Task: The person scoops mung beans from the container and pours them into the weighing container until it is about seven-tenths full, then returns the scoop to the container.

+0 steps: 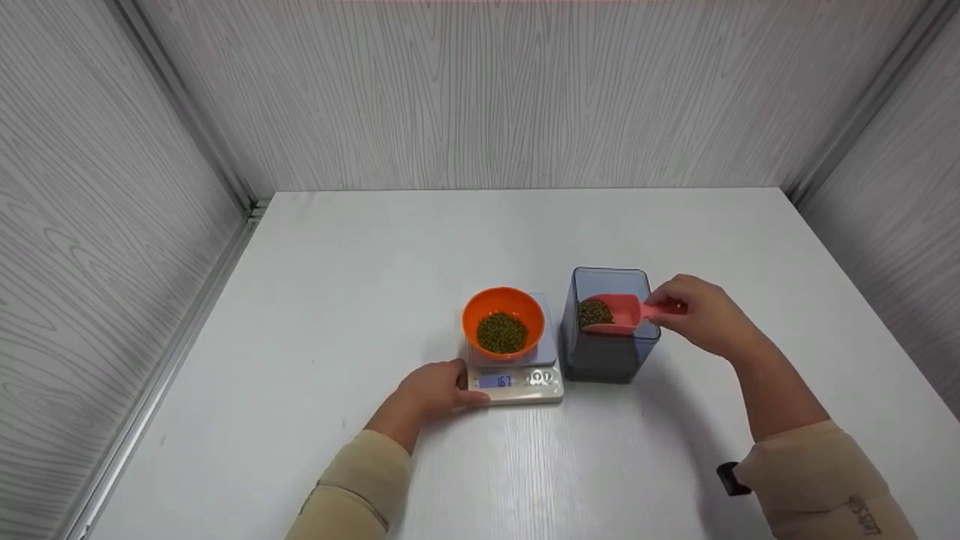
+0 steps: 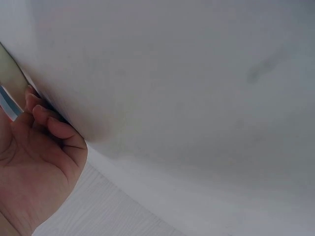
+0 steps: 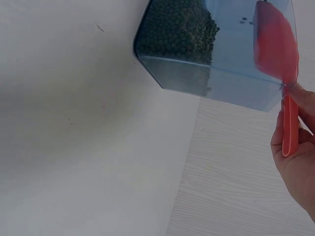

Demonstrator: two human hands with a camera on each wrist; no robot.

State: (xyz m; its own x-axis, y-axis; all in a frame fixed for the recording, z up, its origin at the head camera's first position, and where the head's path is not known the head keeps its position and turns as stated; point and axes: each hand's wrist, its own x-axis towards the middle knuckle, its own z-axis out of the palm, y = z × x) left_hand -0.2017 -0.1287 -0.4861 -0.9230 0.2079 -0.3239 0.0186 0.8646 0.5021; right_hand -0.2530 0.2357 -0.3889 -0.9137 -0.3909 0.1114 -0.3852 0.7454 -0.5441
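In the head view my right hand (image 1: 697, 313) pinches the handle of a red scoop (image 1: 626, 311). The scoop lies level at the mouth of a clear bluish container (image 1: 611, 281), with small green beans (image 1: 595, 314) in its bowl. Through the container's wall, the right wrist view shows more dark green beans (image 3: 172, 29). My left hand (image 1: 439, 388) holds the left front corner of a white kitchen scale (image 1: 525, 386), its thumb along the front edge. On the scale's platform stands an orange bowl (image 1: 504, 298), also with green beans in it.
The container stands on the white table (image 1: 360, 255) just right of the scale. Pale wood-grain panels (image 1: 480, 97) rise behind and at both sides of the table. A small black object (image 1: 732, 478) shows beside the right sleeve.
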